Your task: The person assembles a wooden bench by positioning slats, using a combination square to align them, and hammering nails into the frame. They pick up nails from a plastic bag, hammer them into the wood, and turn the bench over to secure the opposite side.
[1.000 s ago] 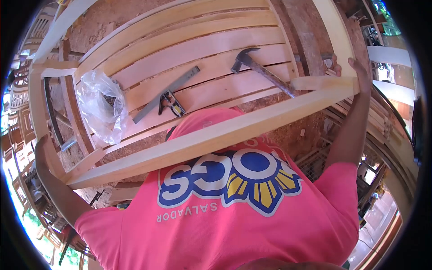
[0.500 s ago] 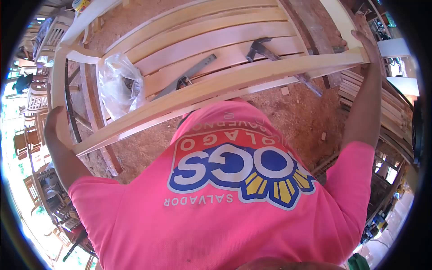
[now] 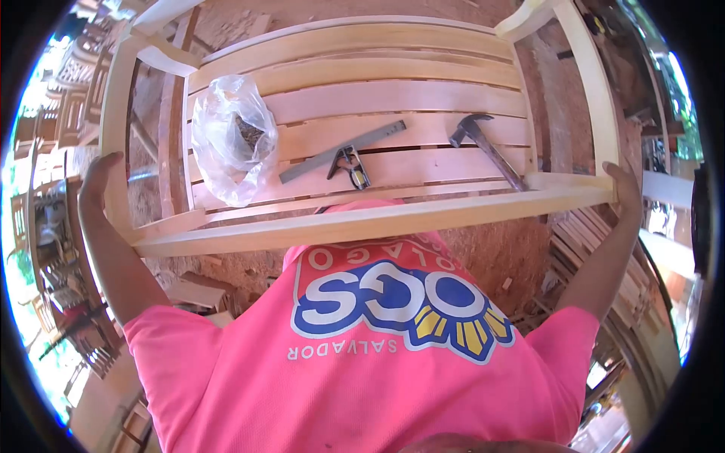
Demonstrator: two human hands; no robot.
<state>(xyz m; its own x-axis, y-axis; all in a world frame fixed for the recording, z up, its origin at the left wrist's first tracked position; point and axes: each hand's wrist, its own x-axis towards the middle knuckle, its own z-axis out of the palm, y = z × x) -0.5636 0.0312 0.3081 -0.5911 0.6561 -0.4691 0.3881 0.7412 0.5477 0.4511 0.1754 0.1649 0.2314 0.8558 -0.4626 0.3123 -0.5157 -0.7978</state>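
hands: 2 (one left (image 3: 102, 172), one right (image 3: 625, 181)) | frame (image 3: 117, 113): 1 | front rail (image 3: 377, 217): 1 | slats (image 3: 408, 100): at least 5 | hammer (image 3: 491, 149): 1 | square (image 3: 347, 151): 1 | plastic bag (image 3: 230, 143): 1 | shirt (image 3: 362, 385): 1, sleeves (image 3: 172, 340): 2 | chairs (image 3: 81, 79): several, too blurred for an exact count

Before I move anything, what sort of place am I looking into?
Probably a furniture or woodworking shop: a hammer and a metal square lie on the pale slats, and lengths of wood are piled at the right.
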